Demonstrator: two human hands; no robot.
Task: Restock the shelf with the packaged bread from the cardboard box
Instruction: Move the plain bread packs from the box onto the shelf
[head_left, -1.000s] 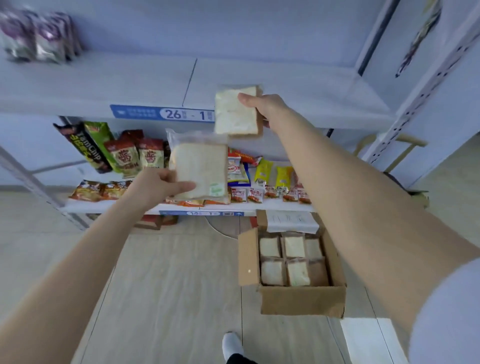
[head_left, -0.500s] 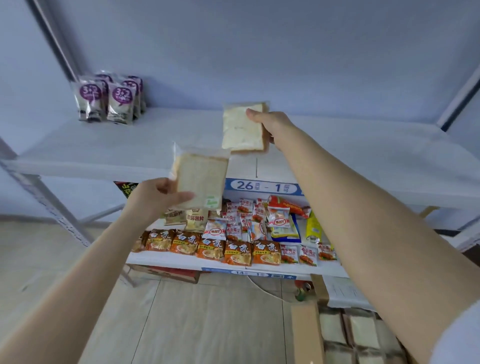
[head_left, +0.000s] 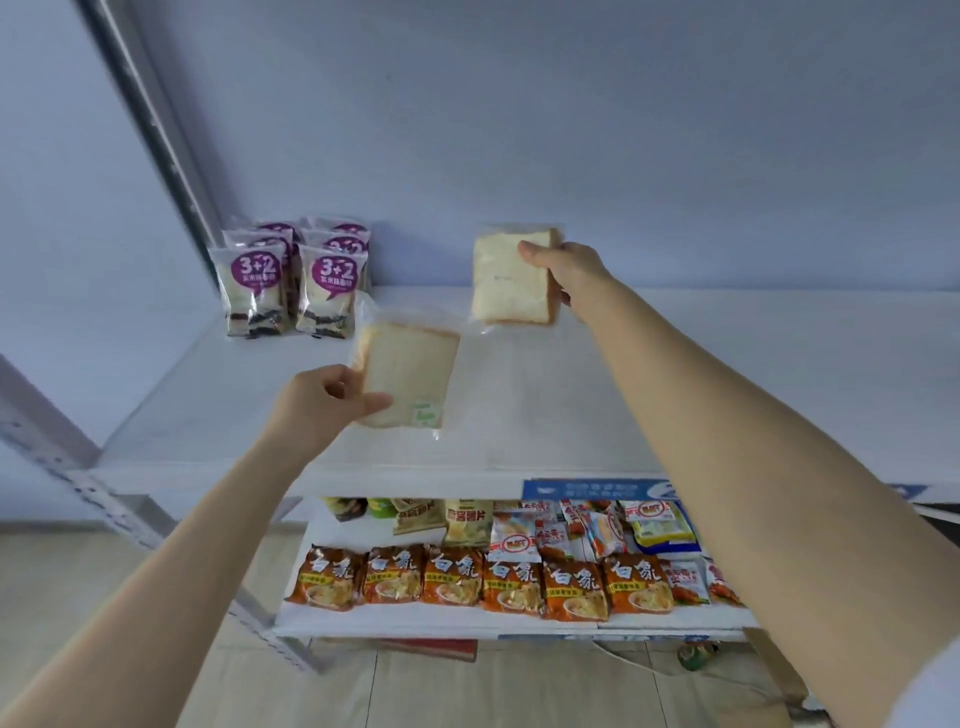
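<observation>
My right hand (head_left: 566, 273) grips a clear-wrapped bread pack (head_left: 506, 283) by its right edge, upright, far back over the white upper shelf (head_left: 727, 374) near the wall. My left hand (head_left: 317, 402) holds a second bread pack (head_left: 408, 376) by its left edge, tilted, above the shelf's middle and nearer to me. Whether either pack touches the shelf I cannot tell. The cardboard box is out of view.
Several purple "3+2" snack packs (head_left: 293, 283) stand at the shelf's back left beside a grey upright post (head_left: 150, 119). The lower shelf (head_left: 467, 623) carries a row of orange noodle packs (head_left: 452, 577) and mixed snacks. A blue price label (head_left: 587, 489) sits on the upper shelf's front edge.
The view has tilted up and closer to the upper shelf, and the cardboard box has left the frame. Both hands have carried their bread packs up and forward over the shelf.
</observation>
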